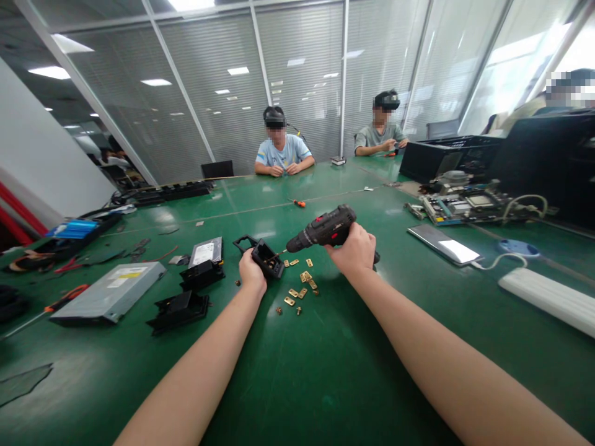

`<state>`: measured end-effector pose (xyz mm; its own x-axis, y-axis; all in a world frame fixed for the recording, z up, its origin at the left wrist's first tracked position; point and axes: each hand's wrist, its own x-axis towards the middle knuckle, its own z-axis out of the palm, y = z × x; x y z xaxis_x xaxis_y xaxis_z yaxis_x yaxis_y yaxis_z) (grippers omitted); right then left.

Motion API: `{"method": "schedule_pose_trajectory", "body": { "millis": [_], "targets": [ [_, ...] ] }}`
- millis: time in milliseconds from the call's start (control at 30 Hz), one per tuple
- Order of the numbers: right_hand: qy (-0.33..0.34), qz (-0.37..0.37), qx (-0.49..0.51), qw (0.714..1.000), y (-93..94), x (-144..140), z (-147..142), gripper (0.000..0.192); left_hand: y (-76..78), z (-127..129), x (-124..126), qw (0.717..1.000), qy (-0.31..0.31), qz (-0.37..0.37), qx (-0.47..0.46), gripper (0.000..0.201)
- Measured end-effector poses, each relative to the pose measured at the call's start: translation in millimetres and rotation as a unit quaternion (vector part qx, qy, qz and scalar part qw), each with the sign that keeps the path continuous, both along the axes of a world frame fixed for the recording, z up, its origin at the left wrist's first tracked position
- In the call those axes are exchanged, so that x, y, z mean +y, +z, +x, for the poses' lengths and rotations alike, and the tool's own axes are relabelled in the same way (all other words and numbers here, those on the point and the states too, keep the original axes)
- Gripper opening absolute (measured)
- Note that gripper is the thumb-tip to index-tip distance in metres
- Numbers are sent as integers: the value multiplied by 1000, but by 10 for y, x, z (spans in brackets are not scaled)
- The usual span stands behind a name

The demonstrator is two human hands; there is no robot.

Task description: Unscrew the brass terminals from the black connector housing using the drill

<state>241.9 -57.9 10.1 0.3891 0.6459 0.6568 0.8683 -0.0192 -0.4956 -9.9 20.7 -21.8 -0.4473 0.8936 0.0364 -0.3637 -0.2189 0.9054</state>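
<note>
My right hand (357,251) is wrapped round the grip of a black cordless drill (328,228), whose chuck points left. From the chuck a thin bit reaches to the opening of a small black plastic housing (268,257). My left hand (252,272) grips that housing from its left side, with the open face tilted toward the drill; brass-coloured bits show inside. Whether the bit touches a screw there is too small to tell. On the green table below the drill lie several brass plates (303,293) with holes, and a brass screw (299,311) rests nearer to me.
Left of my arm are black plastic parts (179,310), a metal optical drive (109,291) and an orange-handled screwdriver (67,298). A phone (441,243), a white power strip (548,297) and a circuit board (474,207) lie right. Two people (284,152) sit across the table.
</note>
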Motion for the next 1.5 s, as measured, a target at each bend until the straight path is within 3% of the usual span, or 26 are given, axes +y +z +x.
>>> {"method": "schedule_pose_trajectory", "body": {
  "millis": [100,300,567,800,967,1133,1333,1500],
  "targets": [
    [-5,-15,-8,1000,11,-4,17,45,46,25,-32,997,4,-29,-65,23],
    [-18,-17,-22,999,-8,-4,-6,47,154,89,-157,988,-4,-30,-152,13],
    [15,6,-43,999,-128,-54,20,44,142,49,-137,984,-11,-22,-176,15],
    [31,10,-51,998,-82,159,84,45,103,-7,-120,989,-33,-51,-135,17],
    [36,4,-43,998,-86,215,147,49,93,27,-118,991,27,-51,-124,13],
    [33,0,-40,999,-86,243,213,44,184,116,-201,985,52,-58,-156,7],
    [41,2,-36,999,-54,318,304,43,260,163,-255,984,-26,-77,-160,8],
    [48,5,-29,998,-63,324,326,46,265,149,-235,982,-46,-95,-154,8]
  ]
}}
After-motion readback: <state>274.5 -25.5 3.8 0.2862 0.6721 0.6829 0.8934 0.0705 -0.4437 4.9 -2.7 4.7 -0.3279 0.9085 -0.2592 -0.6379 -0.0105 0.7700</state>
